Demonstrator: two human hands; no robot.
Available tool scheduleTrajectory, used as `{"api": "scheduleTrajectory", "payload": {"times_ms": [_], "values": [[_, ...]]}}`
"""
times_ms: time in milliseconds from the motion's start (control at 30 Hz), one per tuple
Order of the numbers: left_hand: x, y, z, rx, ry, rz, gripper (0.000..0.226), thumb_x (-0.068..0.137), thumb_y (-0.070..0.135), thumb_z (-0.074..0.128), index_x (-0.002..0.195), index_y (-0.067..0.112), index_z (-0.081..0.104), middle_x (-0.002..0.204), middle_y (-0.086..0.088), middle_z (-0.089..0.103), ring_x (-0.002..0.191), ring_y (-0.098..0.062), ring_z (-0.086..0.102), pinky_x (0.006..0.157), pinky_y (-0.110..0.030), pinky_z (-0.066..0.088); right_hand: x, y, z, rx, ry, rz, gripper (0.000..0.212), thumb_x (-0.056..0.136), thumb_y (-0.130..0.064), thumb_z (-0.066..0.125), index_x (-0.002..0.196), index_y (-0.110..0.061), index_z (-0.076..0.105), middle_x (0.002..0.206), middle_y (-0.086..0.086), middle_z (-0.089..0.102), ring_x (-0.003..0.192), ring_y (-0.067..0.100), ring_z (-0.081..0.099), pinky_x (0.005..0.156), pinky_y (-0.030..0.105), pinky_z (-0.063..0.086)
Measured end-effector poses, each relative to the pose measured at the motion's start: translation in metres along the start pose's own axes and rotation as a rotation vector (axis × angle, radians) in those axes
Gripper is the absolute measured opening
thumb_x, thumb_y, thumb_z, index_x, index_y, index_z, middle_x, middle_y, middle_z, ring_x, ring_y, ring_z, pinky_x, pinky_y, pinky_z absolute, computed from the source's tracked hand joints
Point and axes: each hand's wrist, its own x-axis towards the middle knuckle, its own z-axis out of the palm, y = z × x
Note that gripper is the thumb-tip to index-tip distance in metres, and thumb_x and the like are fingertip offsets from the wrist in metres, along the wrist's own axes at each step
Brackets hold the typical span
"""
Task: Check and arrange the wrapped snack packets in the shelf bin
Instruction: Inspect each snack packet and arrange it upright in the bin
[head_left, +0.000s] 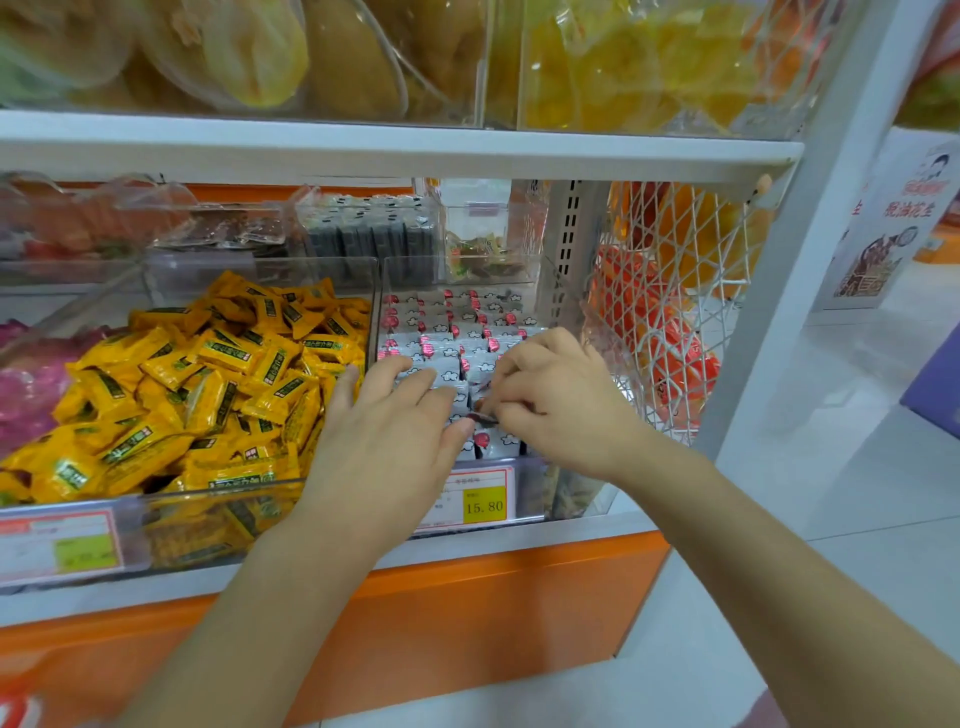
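Observation:
A clear shelf bin (530, 483) holds rows of small white wrapped snack packets (462, 332) printed with pink and grey marks. My left hand (395, 436) lies over the front left packets with its fingers fairly straight, pressing on them. My right hand (556, 400) is over the front right of the bin, fingers curled, pinching the dark edge of one snack packet (483, 418) between thumb and fingers. The packets under both hands are hidden.
A bin of yellow wrapped candies (208, 384) sits just left, pink packets (26, 384) further left. A price tag reading 15.80 (483, 504) hangs on the bin front. A white net bag of orange snacks (660, 332) hangs right. A shelf (395, 150) is overhead.

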Motion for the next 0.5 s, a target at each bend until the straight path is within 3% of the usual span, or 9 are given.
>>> {"api": "scheduleTrajectory", "payload": {"times_ms": [67, 133, 267, 367, 500], "values": [[0.000, 0.000, 0.000, -0.023, 0.010, 0.005, 0.052, 0.092, 0.049, 0.018, 0.129, 0.028, 0.048, 0.136, 0.013, 0.045, 0.135, -0.015, 0.020, 0.111, -0.041, 0.012, 0.005, 0.001, -0.005, -0.005, -0.049, -0.019, 0.031, 0.090, -0.028, 0.043, 0.092, -0.026, 0.074, 0.098, -0.019, 0.045, 0.109, 0.012, 0.029, 0.083, 0.031, 0.019], [0.001, -0.001, 0.001, -0.038, 0.016, 0.008, 0.050, 0.093, 0.048, 0.018, 0.129, 0.029, 0.047, 0.137, 0.014, 0.042, 0.135, -0.014, 0.018, 0.112, -0.041, 0.012, 0.013, 0.002, -0.009, 0.055, -0.051, 0.003, 0.031, 0.089, -0.025, 0.043, 0.087, -0.026, 0.074, 0.095, -0.018, 0.046, 0.106, 0.013, 0.032, 0.090, 0.035, 0.024], [0.001, -0.002, 0.000, -0.101, 0.032, 0.004, 0.044, 0.095, 0.045, 0.026, 0.129, 0.028, 0.048, 0.138, 0.013, 0.041, 0.135, -0.012, 0.016, 0.113, -0.042, 0.008, 0.034, 0.009, -0.012, 0.179, 0.072, 0.090, 0.027, 0.088, -0.014, 0.048, 0.092, -0.026, 0.072, 0.094, -0.009, 0.054, 0.099, 0.015, 0.035, 0.094, 0.040, 0.034], [0.002, -0.002, -0.001, -0.163, 0.064, 0.001, 0.040, 0.096, 0.041, 0.030, 0.127, 0.026, 0.050, 0.133, 0.012, 0.046, 0.131, -0.011, 0.021, 0.112, -0.040, 0.004, 0.041, 0.015, -0.005, 0.005, 0.040, 0.074, 0.017, 0.088, -0.028, 0.056, 0.096, -0.030, 0.071, 0.103, -0.006, 0.056, 0.094, 0.013, 0.028, 0.088, 0.037, 0.034], [0.004, -0.003, -0.002, -0.243, 0.117, -0.005, 0.033, 0.096, 0.033, 0.036, 0.122, 0.023, 0.055, 0.124, 0.009, 0.053, 0.124, -0.012, 0.029, 0.113, -0.039, 0.008, 0.043, 0.012, 0.001, -0.073, 0.010, 0.026, 0.017, 0.082, -0.043, 0.065, 0.086, -0.028, 0.072, 0.098, -0.011, 0.055, 0.100, 0.016, 0.035, 0.085, 0.036, 0.029]]}}
